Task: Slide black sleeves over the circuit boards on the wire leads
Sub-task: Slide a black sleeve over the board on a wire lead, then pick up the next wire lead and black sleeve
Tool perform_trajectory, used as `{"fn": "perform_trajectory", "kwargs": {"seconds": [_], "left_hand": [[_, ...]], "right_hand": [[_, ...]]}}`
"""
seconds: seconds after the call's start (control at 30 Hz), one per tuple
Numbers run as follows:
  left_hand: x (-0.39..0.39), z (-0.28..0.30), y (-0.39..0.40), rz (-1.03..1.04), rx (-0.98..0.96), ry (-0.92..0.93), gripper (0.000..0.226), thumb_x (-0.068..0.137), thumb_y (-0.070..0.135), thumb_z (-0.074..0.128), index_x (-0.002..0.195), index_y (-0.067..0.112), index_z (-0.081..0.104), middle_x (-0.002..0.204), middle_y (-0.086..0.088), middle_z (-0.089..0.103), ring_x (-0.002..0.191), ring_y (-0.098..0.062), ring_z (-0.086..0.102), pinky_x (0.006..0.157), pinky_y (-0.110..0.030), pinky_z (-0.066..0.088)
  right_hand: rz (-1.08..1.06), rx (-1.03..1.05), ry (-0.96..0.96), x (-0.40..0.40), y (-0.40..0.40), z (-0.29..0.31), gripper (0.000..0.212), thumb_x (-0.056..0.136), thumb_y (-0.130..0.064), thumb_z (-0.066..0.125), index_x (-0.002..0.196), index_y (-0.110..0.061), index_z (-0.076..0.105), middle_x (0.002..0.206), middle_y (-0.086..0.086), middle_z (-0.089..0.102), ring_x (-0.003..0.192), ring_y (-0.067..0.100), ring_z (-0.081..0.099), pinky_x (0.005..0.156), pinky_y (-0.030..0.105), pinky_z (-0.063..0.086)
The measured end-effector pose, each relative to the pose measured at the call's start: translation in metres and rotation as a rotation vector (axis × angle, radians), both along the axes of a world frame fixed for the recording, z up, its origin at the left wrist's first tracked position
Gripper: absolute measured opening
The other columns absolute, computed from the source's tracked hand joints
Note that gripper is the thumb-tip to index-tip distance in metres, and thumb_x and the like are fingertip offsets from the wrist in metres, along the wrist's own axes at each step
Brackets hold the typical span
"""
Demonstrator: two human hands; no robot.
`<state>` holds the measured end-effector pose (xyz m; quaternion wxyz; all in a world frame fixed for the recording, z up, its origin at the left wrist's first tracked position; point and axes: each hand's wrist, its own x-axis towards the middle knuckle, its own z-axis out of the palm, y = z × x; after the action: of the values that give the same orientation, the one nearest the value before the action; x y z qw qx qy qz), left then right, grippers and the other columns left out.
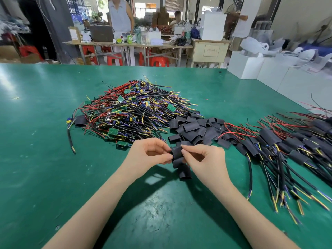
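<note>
Here, the black sleeve [177, 152] sits between my two hands just above the green bench [45, 141], its long axis tilted, running from upper left toward lower right. My left hand [152, 151] pinches its left end with thumb and curled fingers, where a bit of red wire shows; my right hand [203, 155] pinches its right edge the same way. More black sleeves [185, 173] hang or lie just below it, pointing down toward me; whether I hold them I cannot tell. Beyond my hands lies the pile of loose sleeves [194, 130]. To its left is the heap of bare circuit boards on wire leads [136, 110], and to the right the sleeved leads [280, 146], fanned with their cable ends toward me.
</note>
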<state>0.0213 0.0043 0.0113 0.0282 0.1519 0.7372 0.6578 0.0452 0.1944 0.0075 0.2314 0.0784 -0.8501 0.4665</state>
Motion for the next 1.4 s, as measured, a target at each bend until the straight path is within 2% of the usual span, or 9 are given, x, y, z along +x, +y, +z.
{"fn": "perform_trajectory", "kwargs": {"seconds": [0.27, 0.47, 0.57, 0.73, 0.93, 1.07, 1.17, 1.27, 1.4], "left_hand": [[0.000, -0.006, 0.003, 0.042, -0.081, 0.047, 0.015, 0.076, -0.001, 0.077, 0.080, 0.012, 0.071, 0.071, -0.007, 0.074, 0.066, -0.020, 0.073, 0.067, -0.022, 0.057], [-0.001, -0.006, 0.002, 0.050, -0.105, 0.047, 0.016, 0.078, -0.005, 0.074, 0.082, 0.011, 0.071, 0.072, -0.008, 0.074, 0.065, -0.019, 0.072, 0.068, -0.021, 0.057], [-0.005, -0.002, 0.001, 0.042, -0.020, 0.064, 0.019, 0.079, -0.008, 0.071, 0.084, 0.010, 0.072, 0.078, -0.011, 0.074, 0.068, -0.018, 0.072, 0.070, -0.021, 0.056], [-0.003, -0.001, -0.001, -0.033, 0.019, 0.114, 0.021, 0.082, -0.008, 0.069, 0.087, 0.012, 0.073, 0.085, -0.012, 0.074, 0.077, -0.020, 0.070, 0.077, -0.026, 0.057], [-0.002, 0.002, 0.001, -0.036, -0.018, 0.210, 0.022, 0.084, -0.008, 0.066, 0.092, 0.011, 0.073, 0.089, -0.006, 0.074, 0.081, -0.014, 0.070, 0.077, -0.021, 0.054], [-0.007, 0.000, -0.004, 0.137, -0.147, 0.311, 0.025, 0.086, 0.004, 0.070, 0.105, 0.020, 0.072, 0.102, 0.008, 0.073, 0.099, -0.009, 0.067, 0.090, -0.025, 0.051], [-0.013, -0.001, -0.013, 0.278, -0.068, 0.233, 0.026, 0.086, 0.004, 0.069, 0.102, 0.024, 0.071, 0.103, 0.008, 0.073, 0.097, -0.008, 0.067, 0.085, -0.019, 0.052], [-0.018, -0.003, -0.017, 0.343, -0.030, 0.197, 0.024, 0.086, -0.002, 0.066, 0.092, 0.021, 0.072, 0.096, 0.005, 0.074, 0.085, -0.008, 0.066, 0.077, -0.013, 0.049], [-0.020, -0.006, -0.019, 0.359, -0.064, 0.175, 0.022, 0.086, 0.000, 0.067, 0.089, 0.021, 0.073, 0.093, 0.007, 0.074, 0.080, -0.005, 0.065, 0.075, -0.017, 0.051]], "right_hand": [[0.031, 0.026, -0.001, -0.003, 0.002, -0.002, 0.013, 0.079, -0.007, 0.073, 0.084, -0.018, 0.079, 0.061, -0.006, 0.070, 0.056, 0.007, 0.062, 0.061, 0.025, 0.050], [0.066, 0.067, 0.011, -0.007, 0.002, -0.003, 0.015, 0.079, -0.008, 0.073, 0.089, -0.018, 0.079, 0.071, -0.004, 0.072, 0.061, 0.005, 0.064, 0.062, 0.026, 0.051], [0.092, 0.138, 0.151, -0.009, 0.006, 0.003, 0.021, 0.079, -0.017, 0.074, 0.099, -0.019, 0.076, 0.083, -0.005, 0.069, 0.075, 0.007, 0.061, 0.066, 0.022, 0.046], [0.172, 0.504, 0.320, -0.009, 0.011, 0.007, 0.042, 0.075, -0.034, 0.077, 0.114, -0.025, 0.069, 0.108, -0.005, 0.062, 0.103, 0.019, 0.054, 0.083, 0.035, 0.042], [0.176, 0.638, 0.425, -0.006, 0.014, 0.011, 0.029, 0.086, -0.038, 0.061, 0.109, -0.023, 0.070, 0.075, -0.005, 0.060, 0.068, 0.013, 0.055, 0.062, 0.031, 0.044], [-0.120, 0.522, 0.422, -0.007, 0.035, 0.020, 0.027, 0.085, -0.029, 0.072, 0.111, -0.020, 0.069, 0.081, -0.001, 0.064, 0.068, 0.022, 0.063, 0.055, 0.033, 0.052], [-0.513, 0.451, 0.362, -0.011, 0.070, 0.033, 0.032, 0.082, -0.024, 0.073, 0.113, -0.019, 0.068, 0.088, 0.008, 0.067, 0.076, 0.031, 0.066, 0.059, 0.035, 0.049], [-0.807, 0.428, 0.134, -0.016, 0.108, 0.033, 0.034, 0.085, -0.020, 0.066, 0.118, -0.013, 0.064, 0.100, 0.021, 0.063, 0.089, 0.042, 0.060, 0.066, 0.043, 0.048], [-0.906, 0.433, -0.181, -0.021, 0.136, 0.017, 0.033, 0.092, -0.019, 0.058, 0.118, 0.002, 0.061, 0.117, 0.033, 0.050, 0.111, 0.049, 0.041, 0.086, 0.053, 0.039]]}}
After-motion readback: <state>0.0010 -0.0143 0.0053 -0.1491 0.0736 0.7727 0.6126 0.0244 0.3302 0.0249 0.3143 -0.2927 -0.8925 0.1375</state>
